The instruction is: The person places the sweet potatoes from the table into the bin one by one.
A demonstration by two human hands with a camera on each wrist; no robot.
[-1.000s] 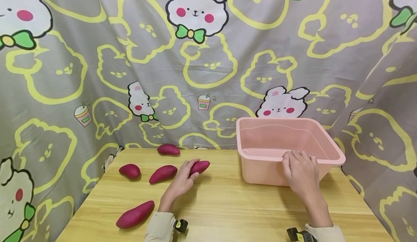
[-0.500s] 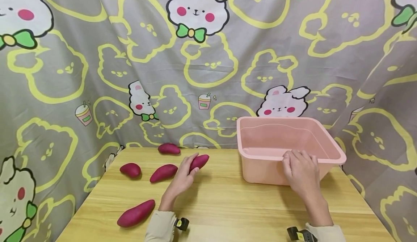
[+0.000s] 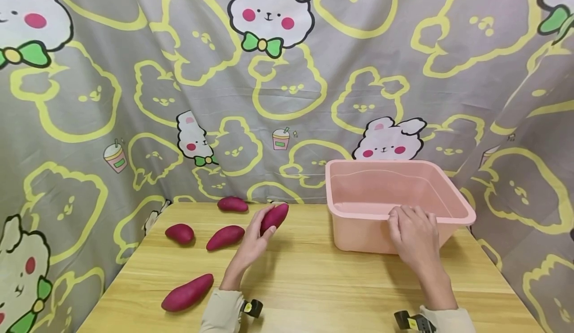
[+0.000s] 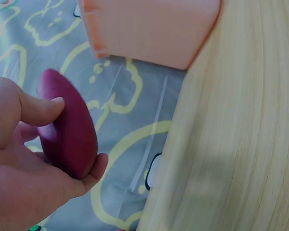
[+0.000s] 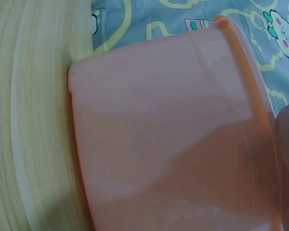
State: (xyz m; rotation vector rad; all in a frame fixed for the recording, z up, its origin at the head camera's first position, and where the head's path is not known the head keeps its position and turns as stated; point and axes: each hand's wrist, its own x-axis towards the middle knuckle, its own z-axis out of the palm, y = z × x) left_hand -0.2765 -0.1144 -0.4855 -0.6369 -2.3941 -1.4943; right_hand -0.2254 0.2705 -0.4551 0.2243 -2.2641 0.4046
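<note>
My left hand (image 3: 256, 238) holds a purple sweet potato (image 3: 274, 217) above the table, tilted with one end up. In the left wrist view the thumb lies across one side of the sweet potato (image 4: 70, 130) and the fingers curl round its far side. My right hand (image 3: 414, 236) grips the near rim of a pink plastic tub (image 3: 367, 233), fingers over the edge. The tub stands upright on the right of the table, and its visible inside holds nothing. In the right wrist view the tub's outer wall (image 5: 149, 130) fills most of the frame, with part of the hand at the right edge.
Several more sweet potatoes lie on the wooden table (image 3: 305, 283): one at the back (image 3: 232, 204), a short one (image 3: 180, 234) at the left, one (image 3: 225, 238) beside my left hand, and a long one (image 3: 187, 293) nearer the front. A patterned curtain (image 3: 287, 98) hangs close behind the table.
My left hand has raised the sweet potato off the table and tipped its far end upward. The right hand stays on the tub's rim, and the tub has not moved.
</note>
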